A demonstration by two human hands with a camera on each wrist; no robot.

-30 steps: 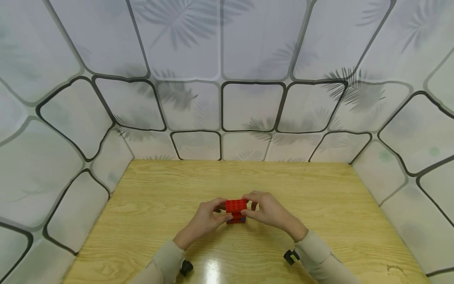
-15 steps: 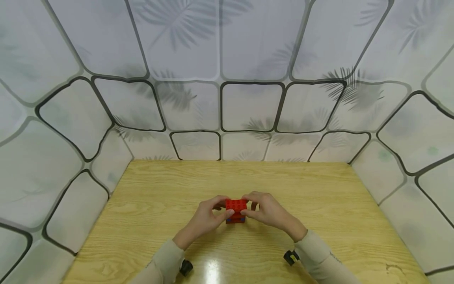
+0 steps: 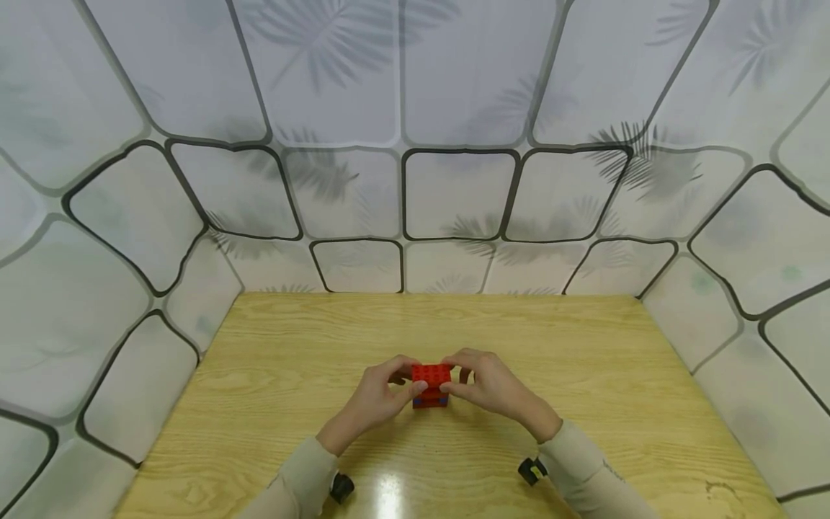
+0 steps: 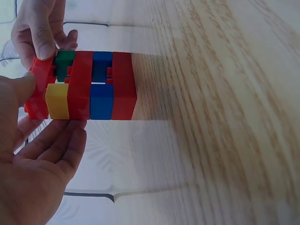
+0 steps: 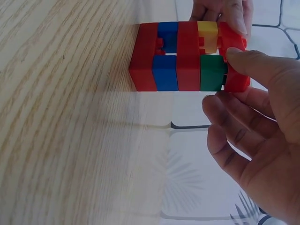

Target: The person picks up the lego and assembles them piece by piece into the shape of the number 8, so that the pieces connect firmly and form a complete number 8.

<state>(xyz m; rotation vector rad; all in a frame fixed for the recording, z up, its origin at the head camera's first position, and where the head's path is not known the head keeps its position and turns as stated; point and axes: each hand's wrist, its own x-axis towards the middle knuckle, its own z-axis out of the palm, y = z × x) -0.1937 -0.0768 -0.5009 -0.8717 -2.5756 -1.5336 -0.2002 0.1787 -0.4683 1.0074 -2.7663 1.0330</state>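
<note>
A small tower of toy building bricks stands on the table. Its base is a long red brick [image 4: 124, 86]; above it come two blue bricks [image 5: 165, 72], another long red brick [image 5: 188, 56], then a yellow brick [image 4: 57, 101] beside a green brick [image 5: 212, 72]. On top lies a studded red brick [image 3: 431, 373], slightly tilted: it meets the yellow brick, while a narrow gap shows over the green one. My left hand [image 3: 382, 393] pinches this top brick at its left end, thumb on the near side. At the right end my right hand [image 3: 489, 386] pinches it too.
The wooden table [image 3: 311, 331] extends around the tower. Patterned pale curtains [image 3: 460, 194] enclose its back and sides. Black wrist devices [image 3: 533, 471] hang below both sleeves.
My left thumb has shifted up and right, from the tower's side onto the near edge of the top red brick. The right hand has hardly moved.
</note>
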